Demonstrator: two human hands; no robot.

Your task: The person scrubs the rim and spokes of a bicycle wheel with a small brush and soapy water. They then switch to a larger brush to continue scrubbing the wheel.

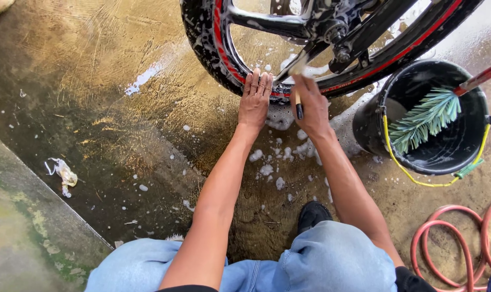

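Observation:
A black motorcycle wheel [213, 48] with a red rim stripe stands at the top of the head view, covered in soap foam. My left hand [255, 100] lies flat, fingers together, against the tyre's lower edge. My right hand [310, 105] grips a small brush [298, 103] with a wooden handle and black end, its foamy bristle tip up against the rim and spokes. I crouch with my knees in blue jeans [332, 259] below, one black shoe [313, 215] showing between them.
A black bucket [413, 157] with a yellow wire handle stands at right, holding a green fringed wash brush [426, 116] on a red stick. A red hose [451, 243] coils at lower right. Wet concrete floor [94, 108] carries foam blobs and a crumpled wrapper [64, 174].

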